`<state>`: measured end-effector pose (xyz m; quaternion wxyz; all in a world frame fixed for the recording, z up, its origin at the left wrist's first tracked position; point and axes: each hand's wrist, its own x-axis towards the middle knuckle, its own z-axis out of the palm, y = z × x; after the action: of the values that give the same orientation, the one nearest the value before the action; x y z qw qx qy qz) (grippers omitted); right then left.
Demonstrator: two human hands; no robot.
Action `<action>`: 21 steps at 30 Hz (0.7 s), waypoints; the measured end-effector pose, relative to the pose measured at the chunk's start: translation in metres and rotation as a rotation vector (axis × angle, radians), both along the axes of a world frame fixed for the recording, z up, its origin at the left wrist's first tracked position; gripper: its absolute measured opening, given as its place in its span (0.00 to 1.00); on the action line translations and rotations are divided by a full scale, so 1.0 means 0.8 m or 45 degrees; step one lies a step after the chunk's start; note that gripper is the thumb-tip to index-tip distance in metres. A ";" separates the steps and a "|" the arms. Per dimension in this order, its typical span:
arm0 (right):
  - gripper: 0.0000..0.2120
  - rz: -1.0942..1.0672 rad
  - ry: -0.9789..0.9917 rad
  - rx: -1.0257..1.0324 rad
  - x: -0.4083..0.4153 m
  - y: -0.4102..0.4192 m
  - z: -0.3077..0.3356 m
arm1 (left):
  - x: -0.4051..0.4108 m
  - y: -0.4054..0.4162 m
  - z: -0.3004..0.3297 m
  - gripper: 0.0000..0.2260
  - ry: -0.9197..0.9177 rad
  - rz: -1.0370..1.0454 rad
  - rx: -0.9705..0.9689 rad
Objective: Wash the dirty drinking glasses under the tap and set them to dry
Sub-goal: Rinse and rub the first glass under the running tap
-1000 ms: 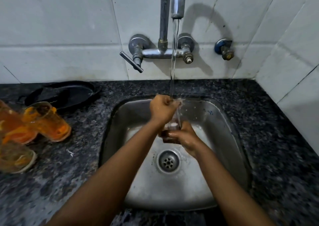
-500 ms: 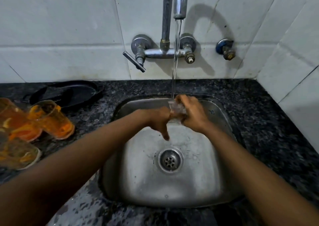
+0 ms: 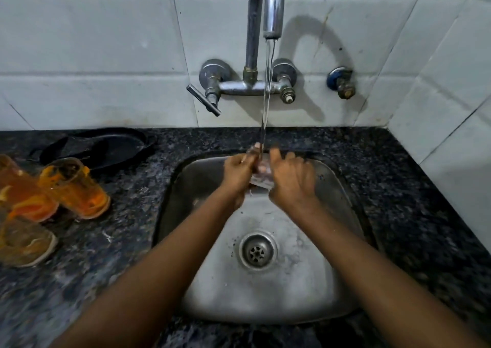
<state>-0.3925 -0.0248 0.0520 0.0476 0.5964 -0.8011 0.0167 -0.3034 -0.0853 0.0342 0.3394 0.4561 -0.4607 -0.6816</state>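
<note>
Hands around glass under tap

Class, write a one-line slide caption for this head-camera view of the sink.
Both hands, left and right, hold a glass under the running tap above the sink.

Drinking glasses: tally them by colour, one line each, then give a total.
Orange glasses on the counter at left: 2
Murky brownish glass, near left edge: 1
Clear glass held under the tap stream by the left hand and right hand: 1
Total: 4
</note>
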 end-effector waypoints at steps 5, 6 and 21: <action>0.41 0.198 0.344 -0.076 0.025 0.020 -0.023 | -0.016 0.000 -0.003 0.15 -0.053 0.579 0.072; 0.44 0.236 0.207 -0.027 0.020 0.020 -0.022 | -0.015 0.001 -0.003 0.15 -0.075 0.526 0.013; 0.44 -0.039 -0.554 0.166 0.012 0.022 -0.011 | -0.031 -0.002 -0.002 0.12 -0.211 0.231 -0.015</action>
<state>-0.3825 -0.0069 0.0434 -0.1647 0.5683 -0.8009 0.0924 -0.3285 -0.0871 0.0326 0.3633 0.5485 -0.4480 -0.6053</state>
